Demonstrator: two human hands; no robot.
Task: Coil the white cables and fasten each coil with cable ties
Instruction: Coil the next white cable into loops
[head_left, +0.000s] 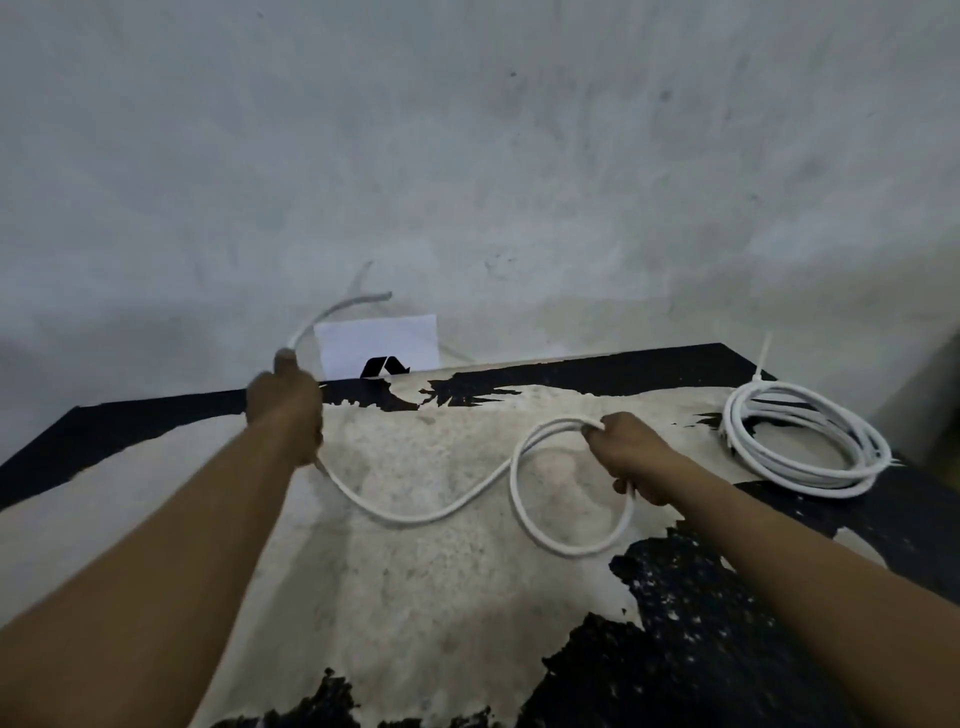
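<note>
Two bare hands work a single white cable (415, 516) above a table (415, 623) whose black top is worn away to a pale, rough patch across the middle. In the head view the left hand (284, 402) is closed in a fist round the cable, though it is blurred, so how the fingers lie cannot be made out. Beyond that fist the cable's free end arcs up and away toward the grey wall (467, 156); below it the cable leaves the heel of the hand and sags in a shallow curve toward the right hand (631, 457). The right hand is curled round the cable too, fingers over the top and thumb beneath, holding one loop (519, 512) that hangs from it on the side nearer the left hand and appears to rest on the pale patch. Farther out past the right hand, well apart from it, a tied coil (810, 441) of white cable lies flat on the table, with a cable tie (762, 358) standing up from its far edge. Just beyond the left hand, a white card (376, 340) with a black mark leans at the foot of the wall
</note>
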